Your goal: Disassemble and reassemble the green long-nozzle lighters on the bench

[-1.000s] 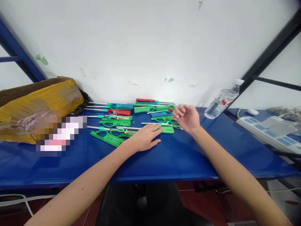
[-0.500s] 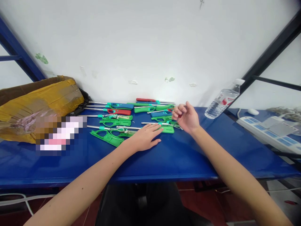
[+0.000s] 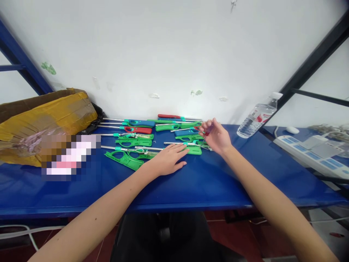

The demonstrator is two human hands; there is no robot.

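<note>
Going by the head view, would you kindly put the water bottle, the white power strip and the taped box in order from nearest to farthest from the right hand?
From the right hand:
1. Water bottle, a little to its right.
2. White power strip, farther right, past the bottle.
3. Taped box, across at the far left.

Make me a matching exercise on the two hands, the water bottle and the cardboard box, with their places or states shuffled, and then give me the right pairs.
Things:
1. Left hand
2. Right hand
3. Water bottle
4. Cardboard box

Places or states:
A. Fingers loosely curled
B. At the far left, patched with yellow-brown tape
C. Palm down, fingers stretched out
D. At the right, white cap on

Pairs: 1-C, 2-A, 3-D, 4-B
</note>
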